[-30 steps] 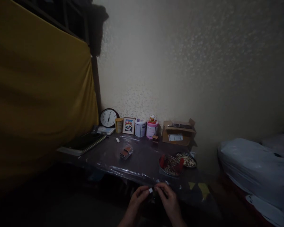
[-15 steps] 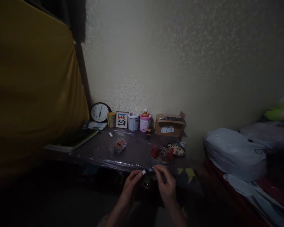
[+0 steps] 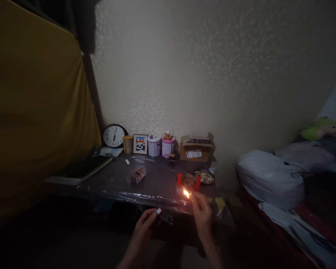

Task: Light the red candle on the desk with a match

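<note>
- And there it is: a small orange-yellow flame [image 3: 186, 193], burning at the fingertips of the right hand [image 3: 203, 211], just over the near edge of the dark plastic-covered table [image 3: 154, 168]!
- That hand is pinched narrow on what must be a thin stick, too small to make out; the flame points away to the left, probably to spare the fingers.
- The left hand [image 3: 143, 221] sits lower, well apart, gripping a small white box-like piece [image 3: 158, 211] by its end, likely keeping it clear of the heat.
- Just beyond the flame, two upright red cylinders flank a round, speckle-filled container [image 3: 188, 178]; whether they're inside it, I can't tell.
- Far right of that, a round dish of pale thin sticks [image 3: 204, 176], seemingly within easy reach.
- Over left, brown boxes in clear wrap [image 3: 139, 175], apart from the fire, sensibly enough.
</note>
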Available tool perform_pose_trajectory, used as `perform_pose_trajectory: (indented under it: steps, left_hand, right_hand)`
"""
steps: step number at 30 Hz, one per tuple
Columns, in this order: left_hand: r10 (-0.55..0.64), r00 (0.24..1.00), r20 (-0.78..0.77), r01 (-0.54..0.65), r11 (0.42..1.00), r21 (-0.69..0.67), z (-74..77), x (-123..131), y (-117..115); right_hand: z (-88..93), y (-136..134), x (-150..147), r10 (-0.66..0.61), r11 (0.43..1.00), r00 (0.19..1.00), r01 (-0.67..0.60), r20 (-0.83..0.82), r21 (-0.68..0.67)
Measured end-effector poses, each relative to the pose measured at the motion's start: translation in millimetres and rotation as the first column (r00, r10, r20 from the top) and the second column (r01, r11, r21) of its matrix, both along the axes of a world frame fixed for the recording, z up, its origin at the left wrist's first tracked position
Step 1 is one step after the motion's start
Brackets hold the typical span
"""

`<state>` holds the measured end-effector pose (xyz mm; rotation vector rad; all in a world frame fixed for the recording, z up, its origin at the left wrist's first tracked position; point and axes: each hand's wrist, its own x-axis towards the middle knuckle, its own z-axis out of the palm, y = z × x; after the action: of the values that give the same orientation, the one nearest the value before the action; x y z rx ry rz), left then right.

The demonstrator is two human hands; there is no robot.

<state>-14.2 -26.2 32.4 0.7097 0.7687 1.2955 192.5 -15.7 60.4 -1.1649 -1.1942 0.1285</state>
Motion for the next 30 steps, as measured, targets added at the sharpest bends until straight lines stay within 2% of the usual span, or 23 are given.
perform_pose_trajectory:
  steps: [6, 10, 14, 17, 22, 26, 30]
  left_hand:
    - [-0.001, 1.000, -0.023, -0.002, 0.994, -0.106, -20.8, -14, -9]
    - [-0.042, 0.999, 0.012, 0.043, 0.987, -0.154, -29.7, -18, -12]
    - [0.015, 0.999, 0.049, -0.005, 0.977, -0.215, -38.1, -19, -9]
    - [0.019, 0.999, 0.031, -0.012, 0.979, -0.201, -41.2, -20, -9]
    - [0.003, 1.000, 0.022, 0.001, 0.982, -0.191, -39.7, -18, -10]
    - [0.055, 0.998, -0.014, -0.057, 0.976, -0.208, -28.5, -17, -18]
    - [0.030, 0.999, -0.025, -0.034, 0.986, -0.163, -17.1, -18, -27]
  right_hand:
    - [14.7, -1, 3, -0.048, 0.999, 0.998, 0.048, -0.041, 0.001]
    - [21.8, -2, 3, -0.059, 0.998, 0.986, 0.053, -0.155, -0.039]
    - [21.2, 3, 5, 0.006, 0.999, 0.970, -0.016, -0.242, -0.039]
    - [17.6, 9, 7, 0.019, 1.000, 0.966, -0.021, -0.259, -0.003]
    - [17.2, 15, 9, 0.024, 0.997, 0.987, -0.011, -0.157, 0.082]
    - [17.5, 19, 9, 0.018, 0.993, 0.995, -0.006, -0.097, 0.120]
    - [15.1, 26, 9, 0.012, 0.993, 0.999, -0.006, -0.047, 0.120]
